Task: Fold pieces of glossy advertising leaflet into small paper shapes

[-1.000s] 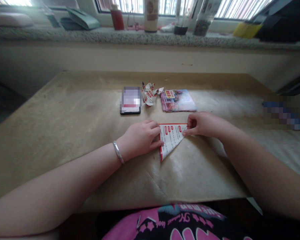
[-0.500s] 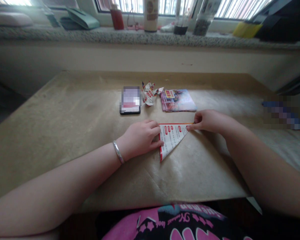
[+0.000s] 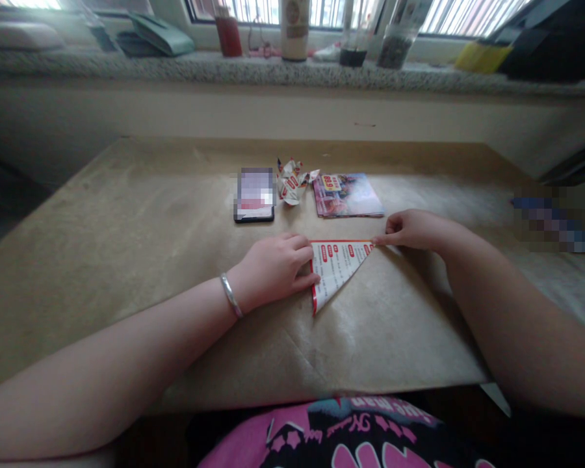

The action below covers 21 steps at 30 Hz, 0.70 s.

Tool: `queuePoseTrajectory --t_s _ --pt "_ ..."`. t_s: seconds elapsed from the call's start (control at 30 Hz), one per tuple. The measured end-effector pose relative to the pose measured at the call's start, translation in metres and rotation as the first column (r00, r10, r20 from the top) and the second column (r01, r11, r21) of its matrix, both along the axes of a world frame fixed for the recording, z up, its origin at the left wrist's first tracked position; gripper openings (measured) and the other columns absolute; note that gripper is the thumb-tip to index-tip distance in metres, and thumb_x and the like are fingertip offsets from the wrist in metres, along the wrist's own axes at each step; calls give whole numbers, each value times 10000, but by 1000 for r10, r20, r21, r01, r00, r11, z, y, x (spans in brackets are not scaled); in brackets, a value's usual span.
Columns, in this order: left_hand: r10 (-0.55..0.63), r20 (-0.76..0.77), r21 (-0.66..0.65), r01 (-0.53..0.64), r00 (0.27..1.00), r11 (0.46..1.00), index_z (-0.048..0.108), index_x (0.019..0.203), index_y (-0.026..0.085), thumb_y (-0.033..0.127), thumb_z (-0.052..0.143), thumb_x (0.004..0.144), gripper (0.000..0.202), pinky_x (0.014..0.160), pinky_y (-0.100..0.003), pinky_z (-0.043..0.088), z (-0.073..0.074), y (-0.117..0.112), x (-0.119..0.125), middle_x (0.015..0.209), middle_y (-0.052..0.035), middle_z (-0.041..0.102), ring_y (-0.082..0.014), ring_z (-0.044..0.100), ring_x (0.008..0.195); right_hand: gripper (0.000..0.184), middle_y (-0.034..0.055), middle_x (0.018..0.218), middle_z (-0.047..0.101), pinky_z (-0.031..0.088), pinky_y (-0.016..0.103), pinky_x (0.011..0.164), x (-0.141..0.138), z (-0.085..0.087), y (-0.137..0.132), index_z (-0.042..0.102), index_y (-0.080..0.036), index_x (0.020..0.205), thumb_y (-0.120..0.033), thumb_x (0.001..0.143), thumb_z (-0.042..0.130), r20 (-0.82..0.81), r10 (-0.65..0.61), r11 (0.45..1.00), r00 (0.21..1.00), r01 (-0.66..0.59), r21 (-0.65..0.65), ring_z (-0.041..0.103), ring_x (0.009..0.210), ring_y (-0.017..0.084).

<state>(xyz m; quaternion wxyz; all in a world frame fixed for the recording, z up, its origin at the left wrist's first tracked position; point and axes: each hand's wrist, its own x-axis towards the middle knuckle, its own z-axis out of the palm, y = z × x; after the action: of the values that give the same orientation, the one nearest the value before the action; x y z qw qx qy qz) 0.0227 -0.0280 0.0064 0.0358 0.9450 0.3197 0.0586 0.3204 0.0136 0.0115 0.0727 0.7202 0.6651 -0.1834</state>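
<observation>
Currently, your left hand lies on the left edge of the triangular paper, thumb and fingers a little apart, pressing it from above. Your right hand is at the paper's right-hand tip: the thumb touches that corner and the fingers are curled in with a narrow gap, and you cannot tell whether the tip is pinched between them. The paper lies flat on the table, just right of the middle of the frame, one point toward the bottom. It is white with a red border along its top and left edges; rounded red labels carry pale characters, with lines of small dark print around them, all too small to read.

Above it, in the upper middle of the frame, a crumpled wrapper shows red marks on white, not legible. Just left of that is a dark-edged device, its face blurred out. To the wrapper's right, a colorful leaflet stack bears a yellow patch with red digits, apparently 89.9 though blurred. Your black shirt, at the bottom edge, has pink lettering and stars; you see the words upside down, partly cut off.
</observation>
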Motion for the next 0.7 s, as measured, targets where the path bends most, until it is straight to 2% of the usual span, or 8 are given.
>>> queuePoseTrajectory --t_s 0.47,0.6,0.7 --pt "-17 32 20 16 999 1000 671 956 145 427 589 889 301 870 -346 517 -2 0 -1 1077 -104 653 -226 608 1004 448 16 575 609 356 295 499 6 2 0 582 -217 629 -647 638 705 -23 -48 999 999 48 0 519 533 158" --pt "-21 21 21 20 1000 1000 669 960 140 421 577 898 303 864 -352 520 -2 1 -1 1085 -107 653 -229 611 997 360 41 683 656 376 306 538 7 1 -4 607 -218 675 -566 676 703 27 -36 985 999 31 171 557 611 182" --pt "-26 24 24 26 999 999 667 973 136 413 565 905 303 865 -358 524 -2 1 -1 1090 -110 653 -231 612 1000 243 30 715 651 402 296 574 3 2 -10 616 -218 716 -457 744 657 -117 117 960 986 -82 269 562 642 170"
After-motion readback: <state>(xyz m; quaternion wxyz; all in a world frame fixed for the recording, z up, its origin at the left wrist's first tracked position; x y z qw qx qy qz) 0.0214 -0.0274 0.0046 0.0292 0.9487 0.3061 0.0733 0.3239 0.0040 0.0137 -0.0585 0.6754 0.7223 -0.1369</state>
